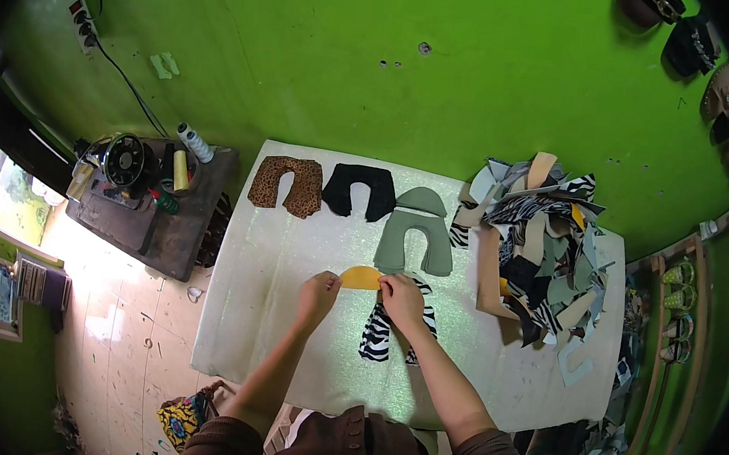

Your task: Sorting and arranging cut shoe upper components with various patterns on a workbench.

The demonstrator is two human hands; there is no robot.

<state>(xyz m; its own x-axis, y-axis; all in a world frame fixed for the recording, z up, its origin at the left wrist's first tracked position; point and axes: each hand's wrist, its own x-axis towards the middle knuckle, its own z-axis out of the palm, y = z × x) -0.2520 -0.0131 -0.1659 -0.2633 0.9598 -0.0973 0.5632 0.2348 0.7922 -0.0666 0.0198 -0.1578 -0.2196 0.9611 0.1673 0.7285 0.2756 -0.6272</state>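
- One yellow half-round piece [361,277] stretches between both hands over the white table [261,322]; whether it touches the tabletop, I cannot tell.
- Left hand [318,299]: fingertips pinch its left end.
- Right hand [402,298]: fingertips pinch its right end, above a zebra-striped piece [376,337].
- Just beyond lies a green U-shaped piece [392,246], then black [342,189] and leopard-spotted [264,191] ones leftward.
- Mixed scraps [545,243] heap at right.
- High on the green wall [309,67], right, a small dark mark [681,104] is too tiny to read.
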